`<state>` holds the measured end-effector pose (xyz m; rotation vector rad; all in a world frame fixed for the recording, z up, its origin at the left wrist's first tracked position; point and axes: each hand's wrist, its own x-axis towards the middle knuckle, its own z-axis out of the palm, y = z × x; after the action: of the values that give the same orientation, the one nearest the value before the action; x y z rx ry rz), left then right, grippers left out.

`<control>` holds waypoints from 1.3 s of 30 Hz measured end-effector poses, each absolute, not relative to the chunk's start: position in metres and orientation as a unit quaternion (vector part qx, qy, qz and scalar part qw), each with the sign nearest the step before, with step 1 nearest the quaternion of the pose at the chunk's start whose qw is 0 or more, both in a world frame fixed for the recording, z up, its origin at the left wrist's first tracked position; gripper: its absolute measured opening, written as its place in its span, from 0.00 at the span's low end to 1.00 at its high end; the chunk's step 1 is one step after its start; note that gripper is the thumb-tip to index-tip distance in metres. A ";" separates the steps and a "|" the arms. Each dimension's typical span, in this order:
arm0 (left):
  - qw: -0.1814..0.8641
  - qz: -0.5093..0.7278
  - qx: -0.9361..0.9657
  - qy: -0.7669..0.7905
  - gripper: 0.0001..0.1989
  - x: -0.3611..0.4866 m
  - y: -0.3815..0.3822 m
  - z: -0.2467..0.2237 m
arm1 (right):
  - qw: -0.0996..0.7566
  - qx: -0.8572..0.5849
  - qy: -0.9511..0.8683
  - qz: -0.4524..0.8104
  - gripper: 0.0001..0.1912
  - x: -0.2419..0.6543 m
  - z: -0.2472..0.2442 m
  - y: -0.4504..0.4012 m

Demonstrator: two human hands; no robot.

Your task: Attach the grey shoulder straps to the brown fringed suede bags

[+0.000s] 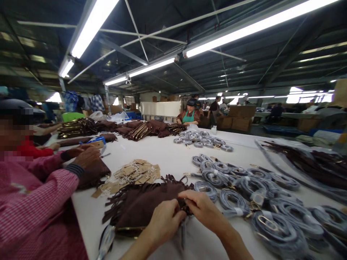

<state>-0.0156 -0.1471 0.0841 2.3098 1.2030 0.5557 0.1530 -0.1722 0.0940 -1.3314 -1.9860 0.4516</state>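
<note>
A dark brown fringed bag [146, 204] lies on the table in front of me, its gold-coloured metal edge toward me and its fringe pointing away and to the left. At the bag's right end, my left hand [166, 218] is closed, thumb and fingers pinching the corner. My right hand [199, 206] meets it there, fingers bent round the same dark corner. The small part between my fingertips is mostly hidden. A plastic-wrapped strap end [106, 240] hangs by the bag's left end.
Coiled, plastic-wrapped straps [233, 200] with gold clips spread across the right. Cardboard tags [138, 171] with white strings are heaped beyond the bag. At left, a co-worker in a pink checked sleeve [51, 195] handles a brown bag [94, 169]. Stacked brown bags [151, 129] lie farther back.
</note>
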 end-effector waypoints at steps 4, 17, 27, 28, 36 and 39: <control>0.210 0.212 0.817 0.494 0.11 -0.005 -0.153 0.078 | 0.308 -0.509 -0.794 0.128 0.19 0.150 0.091 -0.169; 0.172 0.130 0.832 0.511 0.11 -0.014 -0.152 0.095 | 0.251 -0.575 -0.773 0.096 0.09 0.173 0.080 -0.166; 0.033 -0.004 0.802 0.597 0.12 -0.153 -0.173 0.072 | 0.252 -0.676 -0.692 0.038 0.10 0.221 0.067 -0.164; 0.014 0.021 0.806 0.591 0.13 -0.154 -0.171 0.067 | 0.249 -0.669 -0.699 0.044 0.10 0.216 0.068 -0.163; 0.032 0.069 0.887 0.456 0.21 -0.074 -0.115 0.040 | 0.279 -0.658 -0.699 0.022 0.12 0.218 0.058 -0.155; 0.040 0.161 0.857 0.488 0.14 -0.074 -0.070 0.097 | 0.345 -0.634 -0.689 -0.066 0.25 0.247 0.046 -0.142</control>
<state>-0.0741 -0.0705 0.0968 2.6249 1.4952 0.4947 0.2471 -0.1424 0.0464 -1.6470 -1.7878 -0.1712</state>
